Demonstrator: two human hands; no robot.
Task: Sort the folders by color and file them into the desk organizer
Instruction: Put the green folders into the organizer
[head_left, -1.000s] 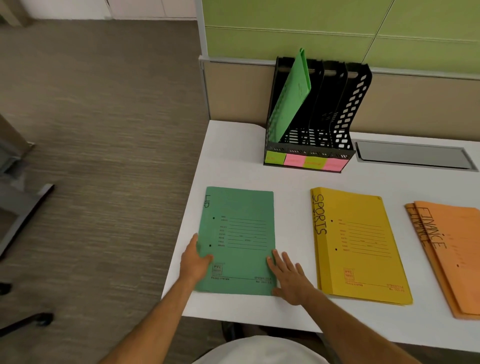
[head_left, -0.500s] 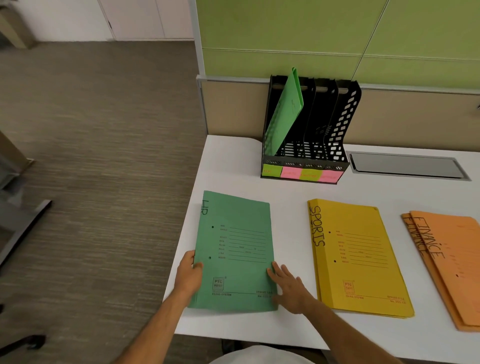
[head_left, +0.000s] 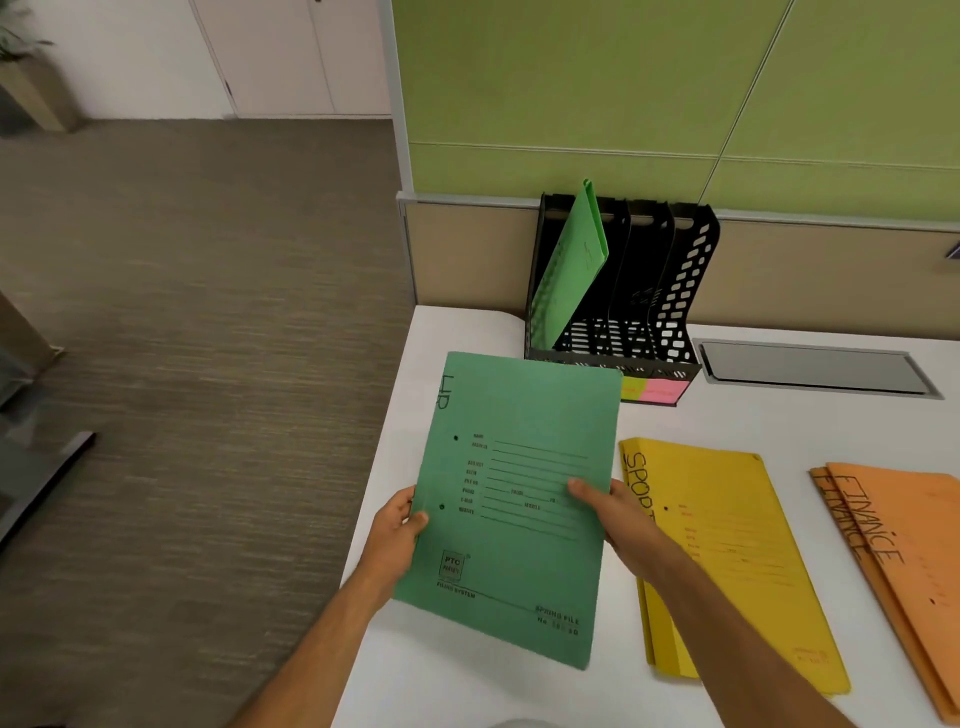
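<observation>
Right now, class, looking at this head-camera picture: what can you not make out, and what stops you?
- Organizer labels: head view, the two left ones hidden behind the held green folder.
- Orange folders: cut off by the right edge.
- Green folder's small print: too blurred to read.
- Left hand and right hand fingers: hidden under the folder.
- Yellow folder title: partly covered by the right hand.

An office: a white worktop (head_left: 467, 338) backed by a green cubicle partition (head_left: 675, 93) at 12 o'clock, a black desk organizer (head_left: 680, 291), labelled folders (head_left: 727, 545), and grey carpet (head_left: 208, 312) at 9 o'clock.
</observation>
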